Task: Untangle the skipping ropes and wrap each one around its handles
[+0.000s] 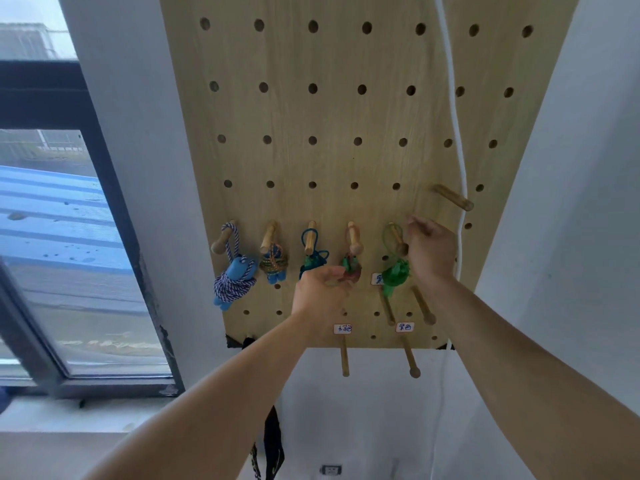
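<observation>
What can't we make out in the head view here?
- Red bundle: its lower part is behind the left hand, so the grip is unclear.
- Green bundle: its right edge and peg are behind the right hand.
- Labels: writing too small to read.
- Dark straps under the pegboard: cut off by the bottom edge.
</observation>
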Action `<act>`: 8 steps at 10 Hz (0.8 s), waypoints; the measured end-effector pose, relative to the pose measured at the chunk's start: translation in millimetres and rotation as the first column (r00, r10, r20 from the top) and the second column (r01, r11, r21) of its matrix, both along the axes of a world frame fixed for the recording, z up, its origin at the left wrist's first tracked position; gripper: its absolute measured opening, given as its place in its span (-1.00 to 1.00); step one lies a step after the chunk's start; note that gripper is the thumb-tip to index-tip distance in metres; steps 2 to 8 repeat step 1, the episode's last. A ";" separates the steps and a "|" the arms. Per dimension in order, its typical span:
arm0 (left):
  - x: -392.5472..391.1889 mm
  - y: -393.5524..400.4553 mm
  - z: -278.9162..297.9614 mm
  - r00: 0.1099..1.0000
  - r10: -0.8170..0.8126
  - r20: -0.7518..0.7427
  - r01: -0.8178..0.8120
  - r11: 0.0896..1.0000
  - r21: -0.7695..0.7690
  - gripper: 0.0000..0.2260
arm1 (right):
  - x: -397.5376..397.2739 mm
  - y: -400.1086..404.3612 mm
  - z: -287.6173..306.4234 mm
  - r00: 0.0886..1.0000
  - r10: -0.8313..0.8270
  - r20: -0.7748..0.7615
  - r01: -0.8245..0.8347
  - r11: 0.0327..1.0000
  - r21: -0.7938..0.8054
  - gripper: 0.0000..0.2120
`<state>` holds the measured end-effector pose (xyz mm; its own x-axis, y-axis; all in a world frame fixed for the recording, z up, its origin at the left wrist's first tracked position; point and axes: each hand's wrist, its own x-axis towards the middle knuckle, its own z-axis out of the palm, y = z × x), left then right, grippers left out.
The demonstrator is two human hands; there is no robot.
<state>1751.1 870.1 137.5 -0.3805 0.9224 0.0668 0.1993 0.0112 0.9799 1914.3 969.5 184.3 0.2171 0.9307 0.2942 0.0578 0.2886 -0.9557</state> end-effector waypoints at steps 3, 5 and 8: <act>-10.4 -5.3 1.1 0.999 0.046 -0.015 -0.046 0.999 0.011 -0.79 | -3.1 -4.9 -2.9 1.000 -0.021 0.021 0.019 0.996 0.083 -0.78; -10.4 -5.3 1.1 0.999 0.046 -0.015 -0.046 0.999 0.011 -0.79 | -3.1 -4.9 -2.9 1.000 -0.021 0.021 0.019 0.996 0.083 -0.78; -10.4 -5.3 1.1 0.999 0.046 -0.015 -0.046 0.999 0.011 -0.79 | -3.1 -4.9 -2.9 1.000 -0.021 0.021 0.019 0.996 0.083 -0.78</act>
